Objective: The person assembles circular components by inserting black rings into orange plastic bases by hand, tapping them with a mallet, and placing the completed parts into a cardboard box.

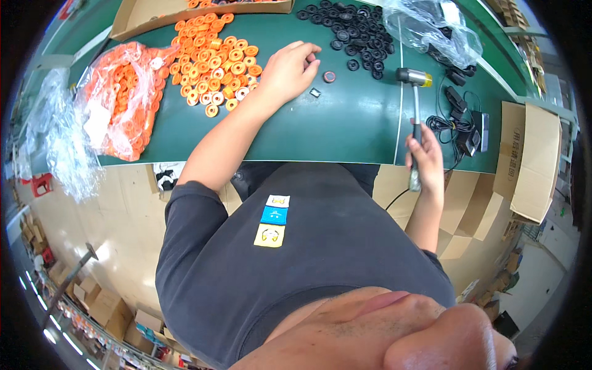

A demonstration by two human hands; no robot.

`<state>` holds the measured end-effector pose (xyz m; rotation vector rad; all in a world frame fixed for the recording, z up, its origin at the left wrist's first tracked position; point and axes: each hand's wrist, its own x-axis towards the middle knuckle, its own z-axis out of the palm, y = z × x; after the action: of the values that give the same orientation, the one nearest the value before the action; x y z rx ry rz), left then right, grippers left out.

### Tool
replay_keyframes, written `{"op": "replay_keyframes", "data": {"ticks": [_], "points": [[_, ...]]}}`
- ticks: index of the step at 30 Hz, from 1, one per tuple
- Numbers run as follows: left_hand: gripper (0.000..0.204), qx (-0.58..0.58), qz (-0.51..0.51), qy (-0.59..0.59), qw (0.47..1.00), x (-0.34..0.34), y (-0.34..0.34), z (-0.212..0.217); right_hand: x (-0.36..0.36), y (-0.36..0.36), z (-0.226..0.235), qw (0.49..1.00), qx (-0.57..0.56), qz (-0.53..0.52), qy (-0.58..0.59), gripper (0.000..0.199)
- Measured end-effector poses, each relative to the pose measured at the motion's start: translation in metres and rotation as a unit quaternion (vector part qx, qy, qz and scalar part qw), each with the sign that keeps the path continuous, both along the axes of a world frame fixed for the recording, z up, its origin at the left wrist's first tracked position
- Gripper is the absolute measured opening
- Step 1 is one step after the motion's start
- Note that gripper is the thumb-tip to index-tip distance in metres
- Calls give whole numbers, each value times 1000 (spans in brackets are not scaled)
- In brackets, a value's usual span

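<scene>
Holding hammer (415, 102) in right hand (427, 157), gripping around handle (417, 131) with butt (415, 180) below the fist. Note head (410, 76) over right part of desk (351, 123), near cables (443, 123); cannot tell if touching the surface. Likely head-heavy, stiff, hard to break. Fitted with yellow face (427, 80), probably plastic, so softer than metal. Probably not slippery at the handle; take hold there, lower for leverage, higher for control. Avoid gripping the shaft: thin, likely smoother.

See left hand (293, 68) loosely curled at the desk, with a gap at the fingertips, just beside orange wheels (234, 68), near puck (329, 77) and chip (315, 92). Pinching nothing visible; cannot tell under palm. Expect puck and chip light, easy to slide; hold by the edges.
</scene>
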<state>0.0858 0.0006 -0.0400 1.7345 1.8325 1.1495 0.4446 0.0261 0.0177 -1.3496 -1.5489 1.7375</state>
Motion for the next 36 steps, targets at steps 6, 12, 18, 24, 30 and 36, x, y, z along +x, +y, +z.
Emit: {"op": "replay_keyframes", "data": {"ticks": [6,12,18,24,30,36], "points": [[24,15,17,8,1000,-4,4,-4,-58,-28,-1,964,168,141,-149,46],[25,13,24,-9,1000,-2,3,-4,-79,-25,14,877,383,216,-193,48],[26,8,24,-10,1000,-3,1,-6,-81,-21,12,868,391,228,-204,48],[28,4,21,10,1000,-4,4,-8,-83,-19,-2,872,398,223,-178,48],[32,-10,-59,105,993,6,-2,1,-60,-16,-12,989,122,61,-59,47],[19,-32,-90,163,982,5,7,7,-20,21,-28,994,81,-74,29,47]]}}
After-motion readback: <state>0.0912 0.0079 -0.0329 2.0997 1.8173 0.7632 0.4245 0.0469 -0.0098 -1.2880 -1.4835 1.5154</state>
